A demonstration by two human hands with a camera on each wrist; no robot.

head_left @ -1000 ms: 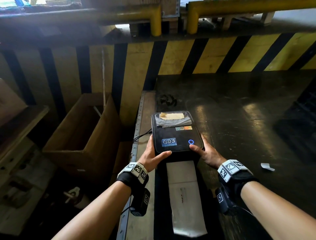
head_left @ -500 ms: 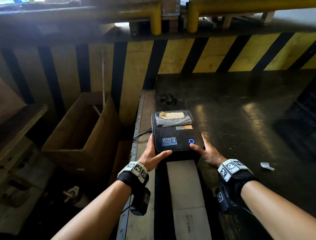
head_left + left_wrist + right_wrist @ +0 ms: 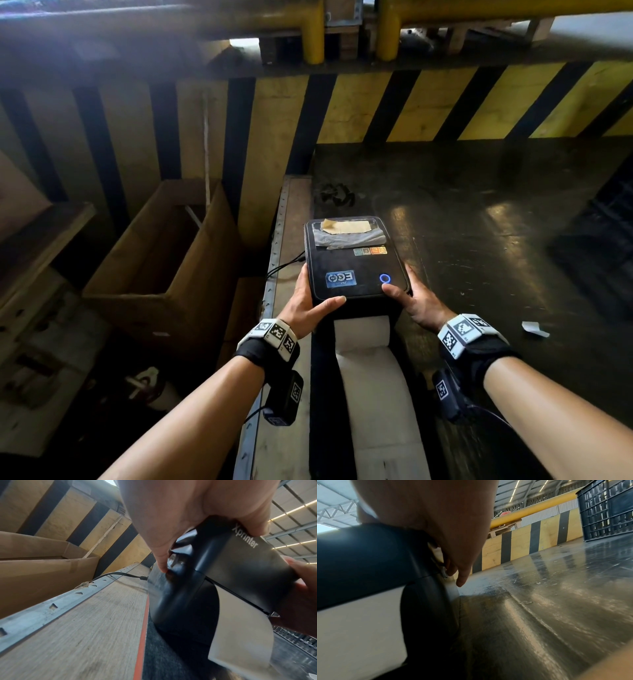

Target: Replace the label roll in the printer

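A black label printer (image 3: 354, 260) sits at the left edge of a dark table (image 3: 479, 240), its blue power ring lit. My left hand (image 3: 310, 301) grips its left front corner, thumb on the lid, fingers on the side by the release latch (image 3: 173, 559). My right hand (image 3: 416, 301) grips the right front corner the same way, thumb beside the blue ring, fingers curled at the side latch (image 3: 444, 572). A strip of white label paper (image 3: 373, 377) runs out of the front slot toward me. The printer's front face (image 3: 240, 555) reads "Xprinter".
An open cardboard box (image 3: 164, 253) stands to the left below the table. A black cable (image 3: 284, 265) leaves the printer's left side. A small white scrap (image 3: 534, 329) lies on the table at right. A yellow-and-black striped wall (image 3: 376, 102) is behind; a dark crate (image 3: 607, 509) stands far right.
Both hands stay on the printer's front corners. The white label strip has fed further out of the front slot toward me.
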